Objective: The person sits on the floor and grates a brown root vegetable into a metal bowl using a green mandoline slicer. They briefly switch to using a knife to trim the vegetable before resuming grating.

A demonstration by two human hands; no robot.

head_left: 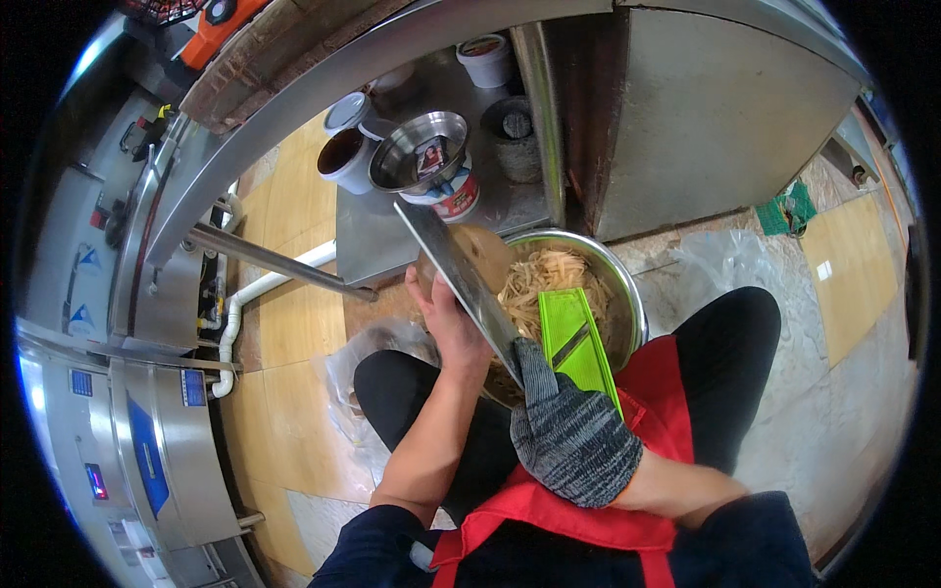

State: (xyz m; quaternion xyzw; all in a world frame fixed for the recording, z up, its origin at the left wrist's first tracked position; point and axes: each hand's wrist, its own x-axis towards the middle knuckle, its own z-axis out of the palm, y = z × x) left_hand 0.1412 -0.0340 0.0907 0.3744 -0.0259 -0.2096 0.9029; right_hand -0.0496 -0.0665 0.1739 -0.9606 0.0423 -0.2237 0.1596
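Over the metal bowl (pixel 627 284) of pale shredded strips (pixel 544 279), the left hand (pixel 453 328) closes its grip on a brown round vegetable (pixel 480 257), probably a potato. The right hand (pixel 573 431), in a grey knitted glove, grips a broad knife (pixel 456 274), whose blade lies against the vegetable. A green slicer (pixel 578 348) leans in the bowl, just beside the glove. Behind, tubs (pixel 345 157) stand on a steel worktop (pixel 377 230).
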